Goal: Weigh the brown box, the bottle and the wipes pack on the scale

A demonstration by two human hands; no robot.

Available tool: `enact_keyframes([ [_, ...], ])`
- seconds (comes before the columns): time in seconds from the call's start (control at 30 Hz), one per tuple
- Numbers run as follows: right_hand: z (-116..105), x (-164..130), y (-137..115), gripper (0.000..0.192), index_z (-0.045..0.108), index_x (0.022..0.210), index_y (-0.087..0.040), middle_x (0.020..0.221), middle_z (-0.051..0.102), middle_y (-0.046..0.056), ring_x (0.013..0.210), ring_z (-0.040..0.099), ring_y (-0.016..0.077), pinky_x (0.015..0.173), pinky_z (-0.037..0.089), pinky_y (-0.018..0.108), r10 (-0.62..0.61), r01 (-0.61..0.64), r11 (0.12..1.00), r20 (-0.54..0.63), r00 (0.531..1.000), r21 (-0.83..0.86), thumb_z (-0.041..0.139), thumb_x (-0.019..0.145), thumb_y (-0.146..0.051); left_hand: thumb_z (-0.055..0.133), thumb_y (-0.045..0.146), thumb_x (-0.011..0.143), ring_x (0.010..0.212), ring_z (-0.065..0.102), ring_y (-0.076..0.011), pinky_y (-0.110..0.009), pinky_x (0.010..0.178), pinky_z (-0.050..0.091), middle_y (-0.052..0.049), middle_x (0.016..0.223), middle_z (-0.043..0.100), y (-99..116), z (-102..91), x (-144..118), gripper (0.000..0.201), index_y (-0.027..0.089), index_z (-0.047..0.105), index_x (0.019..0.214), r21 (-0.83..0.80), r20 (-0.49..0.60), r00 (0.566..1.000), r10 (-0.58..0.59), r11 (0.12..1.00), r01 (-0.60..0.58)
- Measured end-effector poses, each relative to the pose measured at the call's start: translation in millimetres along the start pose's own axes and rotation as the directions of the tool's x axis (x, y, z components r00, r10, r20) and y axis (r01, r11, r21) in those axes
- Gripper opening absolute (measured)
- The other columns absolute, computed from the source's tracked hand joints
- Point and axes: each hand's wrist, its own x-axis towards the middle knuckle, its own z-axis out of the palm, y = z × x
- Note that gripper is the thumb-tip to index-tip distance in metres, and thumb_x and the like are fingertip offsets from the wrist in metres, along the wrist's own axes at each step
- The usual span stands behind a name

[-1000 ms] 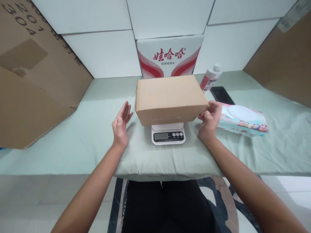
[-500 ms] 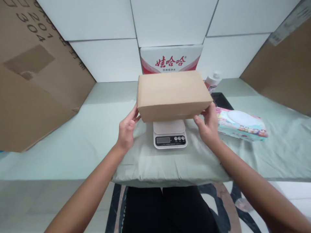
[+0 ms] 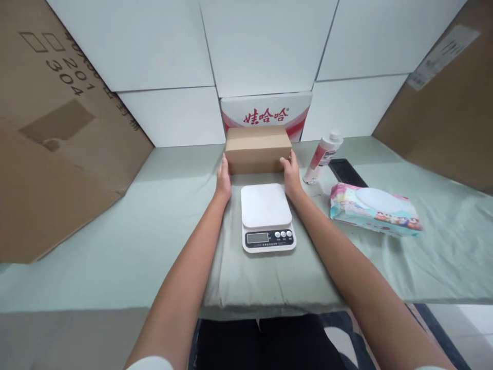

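- Nearest, the white scale (image 3: 267,216) sits on the green-covered counter (image 3: 115,231) with its platform bare; judging by that, any weighing looks finished
- The left hand (image 3: 223,177) and right hand (image 3: 291,176) reach past the scale, each pressed flat against one end of the cardboard box (image 3: 257,149), clamping it between them
- The box lies at the back of the counter, just before the red-printed carton (image 3: 265,114), its long axis running left to right, broad side facing the person; the hands are not yet off it
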Motion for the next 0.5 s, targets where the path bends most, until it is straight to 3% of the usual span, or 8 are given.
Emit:
enact_keyframes([
  [0.13,-3,12,14,0.085,0.048,0.154,-0.027,0.163,0.053,0.007,0.159,0.041,0.0268,0.136,0.030,0.052,0.017,-0.020,0.999,0.081,0.997,0.038,0.054,0.085,-0.076,0.029,0.066,0.108,0.166,0.030,-0.0174,-0.035,0.138,0.023,0.002,0.175,0.038,7,6.0,3,0.068,0.030,0.049,0.162,-0.013,0.010,1.000,-0.022,1.000,0.022],
  [0.23,-10,5,7,0.094,0.040,0.161,-0.026,0.172,0.040,0.007,0.168,0.025,0.0274,0.139,0.022,0.053,0.055,-0.054,0.998,0.055,0.997,-0.032,0.053,0.085,-0.079,0.024,0.065,0.109,0.166,0.029,-0.0167,-0.036,0.138,0.022,0.002,0.177,0.034,11,4.6,4,0.069,0.030,0.042,0.166,0.000,0.022,0.998,-0.054,0.999,0.054],
  [0.33,-29,-23,-23,0.079,0.038,0.161,-0.029,0.171,0.041,0.009,0.163,0.034,0.0302,0.134,0.033,0.055,-0.159,0.160,0.966,0.024,0.987,-0.203,0.055,0.093,-0.066,0.027,0.067,0.108,0.168,0.024,-0.0186,-0.037,0.138,0.020,-0.001,0.180,0.027,12,-1.1,-3,0.072,0.029,0.040,0.167,0.026,-0.039,0.997,-0.062,0.998,0.063],
  [0.4,-47,-44,-44,0.065,0.042,0.156,-0.030,0.163,0.047,0.011,0.153,0.046,0.0320,0.127,0.042,0.058,-0.340,0.297,0.881,-0.054,0.939,-0.368,0.054,0.096,-0.053,0.029,0.067,0.107,0.168,0.022,-0.0195,-0.037,0.138,0.020,-0.003,0.180,0.027,12,-4.8,-10,0.072,0.026,0.043,0.165,0.051,-0.090,0.995,-0.047,0.997,0.052],
  [0.43,-55,-51,-51,0.063,0.043,0.154,-0.031,0.160,0.048,0.011,0.149,0.050,0.0330,0.124,0.044,0.060,-0.397,0.305,0.838,-0.122,0.910,-0.452,0.056,0.095,-0.048,0.030,0.067,0.107,0.168,0.024,-0.0202,-0.037,0.138,0.021,-0.004,0.179,0.029,12,-6.2,-14,0.073,0.025,0.046,0.164,0.065,-0.108,0.994,-0.035,0.997,0.042],
  [0.5,-68,-59,-52,0.068,0.041,0.153,-0.029,0.156,0.049,0.013,0.143,0.052,0.0350,0.121,0.044,0.063,-0.424,0.209,0.793,-0.272,0.864,-0.572,0.061,0.089,-0.041,0.035,0.068,0.105,0.166,0.031,-0.0225,-0.038,0.137,0.027,-0.008,0.175,0.038,10,-7.9,-20,0.072,0.023,0.053,0.158,0.096,-0.131,0.991,0.005,0.995,0.008],
])
